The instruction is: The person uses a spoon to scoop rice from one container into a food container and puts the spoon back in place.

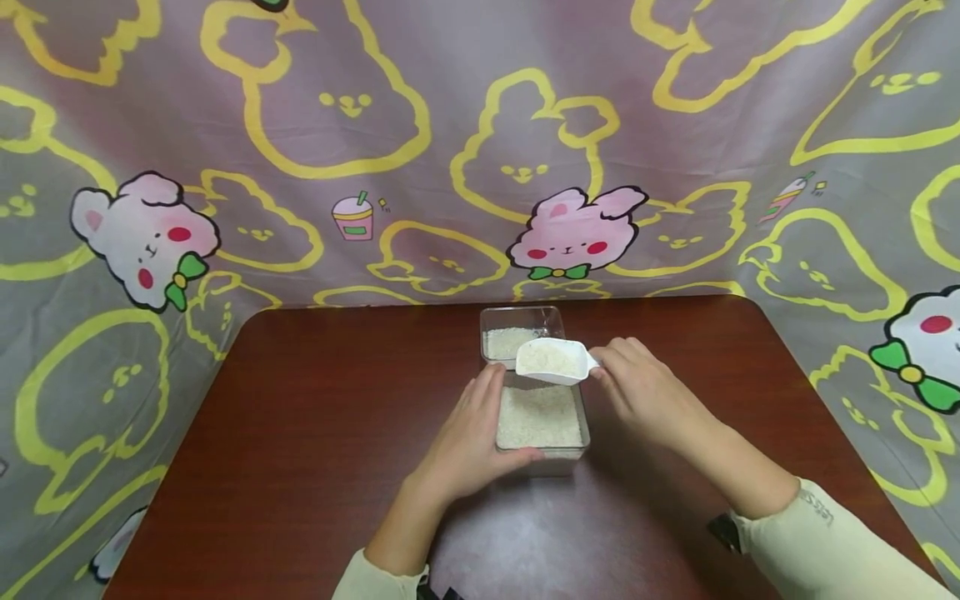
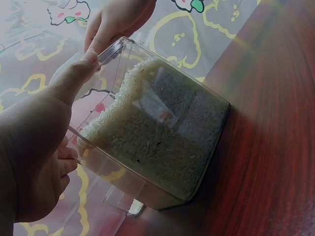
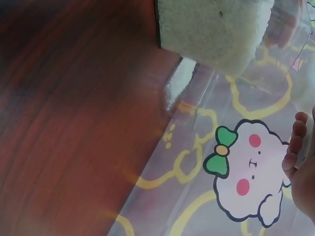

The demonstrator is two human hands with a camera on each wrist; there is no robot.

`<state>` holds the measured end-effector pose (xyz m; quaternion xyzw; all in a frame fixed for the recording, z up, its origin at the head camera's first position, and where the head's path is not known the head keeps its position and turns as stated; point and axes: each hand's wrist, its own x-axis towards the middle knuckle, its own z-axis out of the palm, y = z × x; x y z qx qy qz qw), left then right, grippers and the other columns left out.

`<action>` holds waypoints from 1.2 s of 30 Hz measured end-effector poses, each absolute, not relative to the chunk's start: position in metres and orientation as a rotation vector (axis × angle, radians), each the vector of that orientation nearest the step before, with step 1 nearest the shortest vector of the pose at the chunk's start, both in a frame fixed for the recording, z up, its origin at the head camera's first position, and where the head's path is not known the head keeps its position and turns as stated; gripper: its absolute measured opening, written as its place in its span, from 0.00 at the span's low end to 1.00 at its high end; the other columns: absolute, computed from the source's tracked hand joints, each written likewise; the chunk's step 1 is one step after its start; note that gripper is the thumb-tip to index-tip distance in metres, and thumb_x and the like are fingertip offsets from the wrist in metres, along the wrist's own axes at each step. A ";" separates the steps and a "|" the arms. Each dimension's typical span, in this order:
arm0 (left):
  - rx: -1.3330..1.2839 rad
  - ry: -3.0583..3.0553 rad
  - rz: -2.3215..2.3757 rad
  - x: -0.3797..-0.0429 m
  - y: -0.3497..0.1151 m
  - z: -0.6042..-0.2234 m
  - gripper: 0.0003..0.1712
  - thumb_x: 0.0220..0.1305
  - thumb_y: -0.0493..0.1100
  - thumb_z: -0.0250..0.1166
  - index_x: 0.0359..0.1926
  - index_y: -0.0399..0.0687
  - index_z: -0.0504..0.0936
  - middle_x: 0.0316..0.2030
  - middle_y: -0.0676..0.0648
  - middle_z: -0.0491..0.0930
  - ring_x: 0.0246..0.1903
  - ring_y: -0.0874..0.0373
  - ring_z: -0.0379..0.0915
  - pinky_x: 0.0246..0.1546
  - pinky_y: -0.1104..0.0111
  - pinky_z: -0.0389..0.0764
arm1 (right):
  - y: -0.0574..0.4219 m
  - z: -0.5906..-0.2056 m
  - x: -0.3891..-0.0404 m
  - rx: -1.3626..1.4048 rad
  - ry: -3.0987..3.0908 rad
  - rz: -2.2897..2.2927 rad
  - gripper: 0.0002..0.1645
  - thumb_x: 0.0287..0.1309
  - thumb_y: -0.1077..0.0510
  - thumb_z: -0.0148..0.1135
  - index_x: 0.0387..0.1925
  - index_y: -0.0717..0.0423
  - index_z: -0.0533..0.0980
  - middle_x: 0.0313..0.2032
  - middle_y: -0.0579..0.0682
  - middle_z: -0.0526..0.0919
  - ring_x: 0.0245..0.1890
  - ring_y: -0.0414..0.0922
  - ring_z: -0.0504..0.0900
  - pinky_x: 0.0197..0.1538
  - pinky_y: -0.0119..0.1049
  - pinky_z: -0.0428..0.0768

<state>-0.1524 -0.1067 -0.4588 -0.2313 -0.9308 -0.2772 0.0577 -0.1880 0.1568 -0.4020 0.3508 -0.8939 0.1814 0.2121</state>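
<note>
My right hand pinches the short handle of a white scoop that carries rice. The scoop is held over the far part of a clear square container, which is filled high with rice. Along the left side of that container, my left hand grips its rim, thumb at the near edge and fingers toward the far corner. In the left wrist view the rice shows through the clear wall. The right wrist view catches only part of my right hand at its right edge.
A second clear container with less rice stands just behind the first. Both are on a dark red-brown wooden table with rounded far corners. A patterned cloth with cartoon animals hangs around the back and sides.
</note>
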 end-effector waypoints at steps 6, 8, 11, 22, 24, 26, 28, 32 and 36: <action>-0.715 -2.829 -0.829 -0.152 -0.105 -0.458 0.68 0.49 0.77 0.65 0.76 0.40 0.48 0.75 0.41 0.52 0.75 0.51 0.47 0.74 0.56 0.55 | 0.158 -0.402 -0.208 0.930 -2.505 0.509 0.07 0.63 0.63 0.60 0.42 0.61 0.76 0.34 0.51 0.77 0.38 0.49 0.73 0.42 0.44 0.75; -0.716 -2.840 -0.834 -0.152 -0.105 -0.458 0.68 0.50 0.77 0.64 0.77 0.41 0.47 0.76 0.42 0.51 0.75 0.51 0.46 0.74 0.56 0.54 | 0.160 -0.404 -0.216 0.900 -2.535 0.505 0.07 0.64 0.63 0.60 0.42 0.61 0.76 0.34 0.52 0.76 0.38 0.50 0.73 0.42 0.45 0.75; -0.727 -2.850 -0.830 -0.152 -0.103 -0.458 0.68 0.50 0.79 0.62 0.78 0.43 0.45 0.76 0.44 0.49 0.76 0.52 0.45 0.75 0.55 0.53 | 0.163 -0.408 -0.229 0.844 -2.596 0.498 0.07 0.66 0.62 0.58 0.43 0.61 0.76 0.35 0.53 0.77 0.40 0.51 0.73 0.43 0.46 0.75; -0.768 -2.806 -0.810 -0.153 -0.100 -0.456 0.68 0.50 0.77 0.63 0.77 0.41 0.46 0.75 0.42 0.51 0.75 0.52 0.46 0.75 0.56 0.53 | 0.172 -0.428 -0.258 0.881 -2.594 0.302 0.08 0.64 0.63 0.59 0.39 0.67 0.77 0.30 0.56 0.75 0.35 0.55 0.72 0.39 0.45 0.73; -0.767 -2.806 -0.816 -0.153 -0.101 -0.455 0.68 0.50 0.77 0.64 0.77 0.40 0.47 0.75 0.42 0.51 0.76 0.52 0.45 0.75 0.56 0.53 | 0.172 -0.428 -0.261 0.900 -2.581 0.261 0.08 0.62 0.64 0.60 0.38 0.68 0.77 0.29 0.56 0.75 0.33 0.55 0.72 0.38 0.46 0.72; -0.763 -2.809 -0.818 -0.153 -0.102 -0.455 0.68 0.50 0.77 0.64 0.77 0.39 0.47 0.75 0.41 0.51 0.76 0.52 0.45 0.75 0.56 0.53 | 0.171 -0.429 -0.264 0.917 -2.568 0.218 0.07 0.60 0.65 0.61 0.36 0.68 0.78 0.28 0.57 0.75 0.32 0.56 0.71 0.37 0.47 0.72; -0.756 -2.815 -0.819 -0.153 -0.103 -0.455 0.68 0.50 0.77 0.64 0.77 0.39 0.47 0.75 0.41 0.51 0.76 0.52 0.45 0.75 0.56 0.53 | 0.169 -0.429 -0.265 0.938 -2.549 0.169 0.05 0.59 0.66 0.62 0.33 0.68 0.77 0.27 0.57 0.75 0.31 0.57 0.71 0.36 0.47 0.72; -0.734 -2.830 -0.824 -0.154 -0.105 -0.456 0.68 0.50 0.77 0.64 0.77 0.41 0.46 0.75 0.42 0.51 0.76 0.52 0.45 0.75 0.56 0.52 | 0.163 -0.429 -0.268 0.976 -2.499 0.072 0.03 0.56 0.68 0.62 0.29 0.67 0.76 0.27 0.58 0.75 0.30 0.57 0.72 0.35 0.47 0.73; -0.718 -2.827 -0.828 -0.154 -0.107 -0.458 0.68 0.49 0.77 0.64 0.77 0.40 0.47 0.75 0.42 0.52 0.75 0.52 0.46 0.75 0.56 0.53 | 0.156 -0.428 -0.268 0.996 -2.466 -0.047 0.02 0.54 0.70 0.61 0.27 0.67 0.75 0.27 0.59 0.74 0.30 0.57 0.71 0.33 0.47 0.73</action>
